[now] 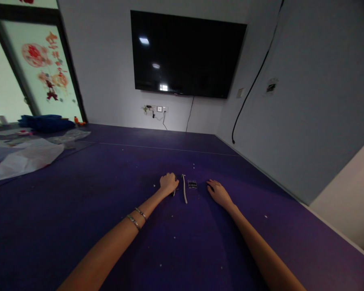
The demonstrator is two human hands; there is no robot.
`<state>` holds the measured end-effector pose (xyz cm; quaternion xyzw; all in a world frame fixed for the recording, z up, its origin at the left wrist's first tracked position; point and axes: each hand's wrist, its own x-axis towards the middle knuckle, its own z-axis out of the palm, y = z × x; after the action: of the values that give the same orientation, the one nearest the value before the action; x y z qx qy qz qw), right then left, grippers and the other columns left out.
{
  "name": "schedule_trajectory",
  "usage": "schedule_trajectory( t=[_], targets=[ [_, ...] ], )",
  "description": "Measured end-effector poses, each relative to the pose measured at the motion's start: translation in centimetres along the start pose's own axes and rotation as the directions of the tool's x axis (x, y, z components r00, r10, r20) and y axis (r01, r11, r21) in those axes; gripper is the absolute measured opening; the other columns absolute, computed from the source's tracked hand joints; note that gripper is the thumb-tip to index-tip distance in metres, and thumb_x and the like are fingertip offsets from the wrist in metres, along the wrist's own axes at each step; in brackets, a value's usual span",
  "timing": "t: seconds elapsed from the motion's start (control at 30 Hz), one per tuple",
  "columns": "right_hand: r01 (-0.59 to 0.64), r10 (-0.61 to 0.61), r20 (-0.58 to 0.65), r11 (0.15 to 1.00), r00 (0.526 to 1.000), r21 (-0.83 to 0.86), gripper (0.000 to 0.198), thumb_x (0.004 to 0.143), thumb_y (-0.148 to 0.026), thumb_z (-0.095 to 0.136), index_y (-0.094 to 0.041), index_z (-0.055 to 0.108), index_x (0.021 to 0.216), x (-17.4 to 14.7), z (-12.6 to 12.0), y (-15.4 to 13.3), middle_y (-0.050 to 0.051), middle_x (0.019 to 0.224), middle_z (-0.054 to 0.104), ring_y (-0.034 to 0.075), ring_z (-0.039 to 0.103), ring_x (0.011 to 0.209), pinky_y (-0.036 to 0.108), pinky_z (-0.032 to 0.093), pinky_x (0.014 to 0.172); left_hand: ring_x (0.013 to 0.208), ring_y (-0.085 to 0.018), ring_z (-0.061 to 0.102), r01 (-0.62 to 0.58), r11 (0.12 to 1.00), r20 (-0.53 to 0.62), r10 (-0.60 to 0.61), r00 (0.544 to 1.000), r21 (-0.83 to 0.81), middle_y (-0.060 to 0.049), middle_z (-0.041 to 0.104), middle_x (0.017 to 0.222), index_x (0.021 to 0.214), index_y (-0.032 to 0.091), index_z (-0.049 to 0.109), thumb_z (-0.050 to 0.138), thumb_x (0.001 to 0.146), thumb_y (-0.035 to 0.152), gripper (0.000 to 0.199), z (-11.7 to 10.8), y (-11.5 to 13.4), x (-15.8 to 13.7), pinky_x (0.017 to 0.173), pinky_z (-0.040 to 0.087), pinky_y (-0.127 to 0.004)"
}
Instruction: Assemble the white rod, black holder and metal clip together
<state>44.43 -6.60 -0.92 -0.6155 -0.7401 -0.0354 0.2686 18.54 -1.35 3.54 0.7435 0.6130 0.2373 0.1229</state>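
My left hand (168,183) is closed and rests on the purple surface (124,242). A slim thing (174,193), partly dark and partly pale, pokes out beneath its fingers; too little shows to name it. Just right of this hand lies a pale, slightly bent strip (185,190), like a short piece of cord. Beside the strip is a small flat dark piece (192,184) with a light, clear-looking edge. My right hand (219,193) lies palm down further right, its fingers loosely stretched and touching only the surface.
Clear and white plastic sheeting (33,157) spreads at the left, with folded dark blue cloth (45,122) behind it. Small white scraps dot the surface. A black cable (255,79) hangs down the right wall. Beyond, a television (188,54) hangs above wall sockets (159,109).
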Motion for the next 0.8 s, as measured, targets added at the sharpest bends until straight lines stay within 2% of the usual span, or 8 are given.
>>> schedule_trajectory(
  t=[0.1, 0.2, 0.3, 0.4, 0.5, 0.6, 0.7, 0.8],
  targets=[
    [-0.004, 0.004, -0.004, 1.0, 1.0, 0.013, 0.036, 0.085, -0.026, 0.043, -0.014, 0.062, 0.113, 0.0, 0.0, 0.0, 0.013, 0.122, 0.057, 0.026, 0.047, 0.119, 0.042, 0.034, 0.102, 0.098, -0.03, 0.059, 0.027, 0.988, 0.023, -0.024, 0.999, -0.15, -0.016, 0.066, 0.094, 0.076, 0.013, 0.065, 0.052, 0.075, 0.028, 0.019, -0.6, -0.1, 0.3, 0.079, 0.042, -0.036],
    [-0.014, 0.014, -0.006, 1.0, 1.0, 0.013, 0.036, 0.084, -0.025, 0.044, -0.014, 0.062, 0.113, 0.0, 0.0, -0.1, 0.014, 0.123, 0.057, 0.027, 0.048, 0.118, 0.042, 0.034, 0.102, 0.09, -0.025, 0.062, 0.078, 0.935, 0.096, -0.047, 0.994, -0.347, -0.013, 0.067, 0.084, 0.069, 0.013, 0.062, 0.051, 0.077, 0.029, 0.021, -1.6, -0.3, 0.8, 0.072, 0.045, -0.03],
    [-0.018, 0.018, 0.008, 1.0, 1.0, -0.018, 0.037, 0.085, -0.025, 0.042, -0.012, 0.061, 0.114, 0.0, 0.0, -0.1, 0.015, 0.124, 0.055, 0.026, 0.048, 0.118, 0.042, 0.034, 0.102, 0.073, -0.018, 0.065, 0.179, 0.816, 0.226, -0.061, 0.972, -0.549, -0.01, 0.067, 0.078, 0.075, 0.013, 0.058, 0.044, 0.083, 0.032, 0.026, -2.9, -0.6, 0.9, 0.061, 0.047, -0.025],
    [-0.007, 0.009, 0.028, 0.998, 1.0, -0.07, 0.04, 0.086, -0.025, 0.04, -0.008, 0.06, 0.115, 0.0, 0.0, -0.1, 0.018, 0.125, 0.055, 0.026, 0.048, 0.119, 0.04, 0.033, 0.103, 0.058, -0.015, 0.064, 0.322, 0.669, 0.357, -0.09, 0.93, -0.67, -0.008, 0.066, 0.072, 0.081, 0.013, 0.053, 0.04, 0.085, 0.033, 0.024, -4.0, -1.3, 0.7, 0.053, 0.049, -0.024],
    [0.001, 0.002, 0.039, 0.995, 0.999, -0.098, 0.041, 0.086, -0.025, 0.038, -0.007, 0.06, 0.116, 0.0, -0.1, -0.1, 0.018, 0.125, 0.054, 0.025, 0.047, 0.119, 0.038, 0.033, 0.103, 0.045, -0.012, 0.058, 0.444, 0.545, 0.442, -0.144, 0.885, -0.711, -0.005, 0.062, 0.064, 0.078, 0.014, 0.049, 0.042, 0.084, 0.031, 0.019, -4.4, -2.3, 0.3, 0.045, 0.046, -0.023],
    [0.0, 0.005, 0.04, 0.994, 0.999, -0.106, 0.041, 0.087, -0.025, 0.038, -0.007, 0.059, 0.117, 0.0, -0.2, -0.2, 0.018, 0.125, 0.054, 0.026, 0.047, 0.12, 0.039, 0.034, 0.102, 0.033, -0.007, 0.045, 0.54, 0.459, 0.515, -0.191, 0.836, -0.706, -0.002, 0.058, 0.055, 0.074, 0.015, 0.047, 0.043, 0.083, 0.031, 0.018, -4.5, -3.5, 0.1, 0.035, 0.036, -0.019],
    [-0.007, 0.011, 0.037, 0.994, 0.999, -0.111, 0.041, 0.087, -0.025, 0.038, -0.007, 0.059, 0.117, 0.0, -0.3, -0.4, 0.018, 0.125, 0.054, 0.026, 0.047, 0.119, 0.038, 0.034, 0.102, 0.028, -0.005, 0.034, 0.615, 0.406, 0.591, -0.199, 0.782, -0.677, -0.001, 0.053, 0.049, 0.071, 0.015, 0.047, 0.041, 0.083, 0.034, 0.023, -4.4, -4.4, -0.3, 0.03, 0.025, -0.016],
    [-0.007, 0.011, 0.036, 0.994, 0.999, -0.112, 0.042, 0.087, -0.026, 0.038, -0.006, 0.059, 0.117, -0.1, -0.3, -0.5, 0.018, 0.125, 0.054, 0.026, 0.048, 0.119, 0.038, 0.034, 0.102, 0.026, -0.004, 0.03, 0.66, 0.378, 0.646, -0.184, 0.741, -0.649, 0.003, 0.044, 0.042, 0.07, 0.014, 0.05, 0.037, 0.085, 0.038, 0.031, -4.3, -4.9, -0.9, 0.029, 0.019, -0.015]
  ],
)
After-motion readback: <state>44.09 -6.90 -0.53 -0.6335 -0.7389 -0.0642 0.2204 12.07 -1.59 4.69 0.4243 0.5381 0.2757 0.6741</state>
